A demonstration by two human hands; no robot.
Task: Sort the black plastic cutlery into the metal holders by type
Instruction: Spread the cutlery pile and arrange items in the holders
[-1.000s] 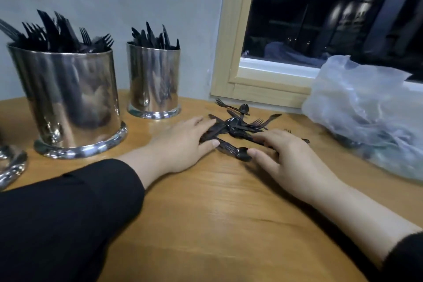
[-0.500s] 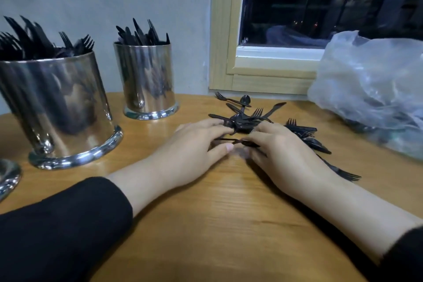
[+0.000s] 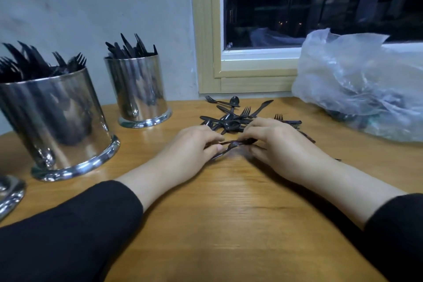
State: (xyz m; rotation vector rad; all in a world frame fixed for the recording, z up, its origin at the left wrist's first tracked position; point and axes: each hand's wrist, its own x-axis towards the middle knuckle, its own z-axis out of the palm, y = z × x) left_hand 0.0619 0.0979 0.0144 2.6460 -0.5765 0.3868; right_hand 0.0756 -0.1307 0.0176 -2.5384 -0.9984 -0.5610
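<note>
Head view: the loose cutlery pile [image 3: 231, 119] lies on the table [image 3: 229, 213] near the window, well apart from the near holder [image 3: 57, 121] and far holder [image 3: 139, 89]; the left hand [image 3: 190, 151] and right hand [image 3: 281, 144] both pinch a few black pieces [image 3: 231, 145] just in front of the pile; their type is unclear. Step in hand: picking out pieces, by appearance. Next move calls for separating one type, then carrying it left to the matching holder.

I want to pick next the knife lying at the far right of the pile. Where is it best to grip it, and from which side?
Probably the blade end: the knife lies flat, its pointed tip sticking out clear of the pile toward the window. Come from the far right with the right hand and pinch that free end; its handle runs under other pieces.
</note>
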